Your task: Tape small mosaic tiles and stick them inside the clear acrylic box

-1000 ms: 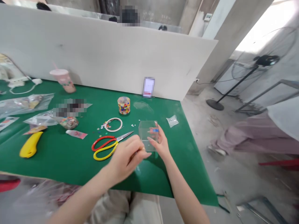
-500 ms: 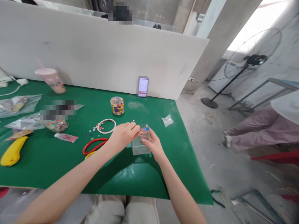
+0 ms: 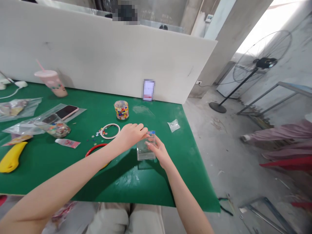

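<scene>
A small clear plastic box (image 3: 145, 150) stands on the green table (image 3: 73, 169), with red and blue tiles at its top edge. My right hand (image 3: 158, 150) wraps round the box's right side and holds it. My left hand (image 3: 131, 134) hovers at the box's top left, fingers pinched together on something too small to name. Red and yellow scissors (image 3: 95, 149) lie under my left forearm, mostly hidden. A white ring (image 3: 110, 131) with loose mosaic tiles (image 3: 96, 134) beside it lies just left of my left hand.
A tile-covered cup (image 3: 121, 110) stands behind the ring, a small clear bag (image 3: 174, 125) to the right. Left: glue tube (image 3: 67, 142), tile bag (image 3: 56, 128), phone (image 3: 66, 112), yellow cutter (image 3: 11, 156), pink drink cup (image 3: 51, 83). A white board (image 3: 109, 58) backs the table. A person's legs (image 3: 280, 133) show right.
My left hand rose from in front of the box to its top left edge. The view shifted, and the person on the right moved further right.
</scene>
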The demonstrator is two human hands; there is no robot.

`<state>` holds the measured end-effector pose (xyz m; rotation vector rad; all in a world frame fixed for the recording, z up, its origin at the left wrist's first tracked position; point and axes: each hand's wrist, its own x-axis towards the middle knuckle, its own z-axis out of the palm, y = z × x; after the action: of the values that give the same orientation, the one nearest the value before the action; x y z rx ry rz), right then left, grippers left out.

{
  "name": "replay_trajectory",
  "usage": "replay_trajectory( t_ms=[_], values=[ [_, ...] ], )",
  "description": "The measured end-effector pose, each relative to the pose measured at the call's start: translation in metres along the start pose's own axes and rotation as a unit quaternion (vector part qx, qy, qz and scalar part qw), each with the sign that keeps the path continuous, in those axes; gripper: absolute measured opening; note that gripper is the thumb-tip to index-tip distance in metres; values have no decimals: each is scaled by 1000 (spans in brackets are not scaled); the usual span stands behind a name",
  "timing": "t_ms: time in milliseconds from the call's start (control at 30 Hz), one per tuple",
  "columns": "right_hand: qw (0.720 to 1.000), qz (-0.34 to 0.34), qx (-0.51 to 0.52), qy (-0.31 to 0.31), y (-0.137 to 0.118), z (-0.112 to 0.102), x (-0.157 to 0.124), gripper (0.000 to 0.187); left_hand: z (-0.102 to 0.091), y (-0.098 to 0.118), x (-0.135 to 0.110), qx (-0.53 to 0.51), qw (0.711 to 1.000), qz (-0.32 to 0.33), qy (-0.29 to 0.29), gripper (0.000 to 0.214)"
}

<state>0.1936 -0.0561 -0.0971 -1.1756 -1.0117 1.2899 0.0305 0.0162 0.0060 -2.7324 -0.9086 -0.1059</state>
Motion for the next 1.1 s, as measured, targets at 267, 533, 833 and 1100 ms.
replay_trajectory(
  t_ms=[267, 533, 833, 1100],
  values=[
    [998, 51, -32, -11, -5, -4, 1, 39, 2, 0, 9, 19, 999, 6, -36, 24],
    [996, 80, -35, -18, -8, -1, -1, 39, 6, -6, 12, 8, 999, 35, -39, 24],
    [994, 107, -14, -10, -5, 1, 3, 36, 20, -14, 18, -10, 998, 55, -29, 26],
    [994, 109, -16, -5, 0, 0, 5, 36, 26, -19, 18, -29, 997, 60, -28, 27]
  ],
)
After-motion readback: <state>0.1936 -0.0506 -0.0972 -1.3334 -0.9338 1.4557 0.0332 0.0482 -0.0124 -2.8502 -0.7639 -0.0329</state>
